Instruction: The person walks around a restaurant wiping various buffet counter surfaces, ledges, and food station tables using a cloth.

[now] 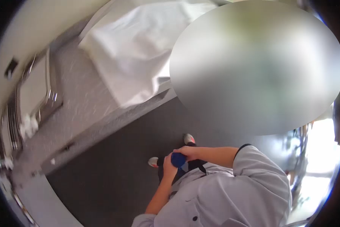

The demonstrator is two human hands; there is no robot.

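Low in front of my body, a round dark blue object (178, 160) sits between my two hands; its exact kind cannot be made out. My left hand (169, 166) is closed along its left side, with the thumb side near its top. From the other side my right hand (186, 152) reaches in and grips its upper right edge. The undersides of both hands and the lower part of the object are hidden. Below and behind the hands are my dark trousers and light shirt, with my shoes just beyond.
A grey speckled counter (81, 89) runs along the left, with a large white cloth (130, 49) draped over its edge. Shiny metal-edged items (35, 83) stand at the far left. Dark floor (105, 170) lies between counter and body. A blurred oval hides the upper right.
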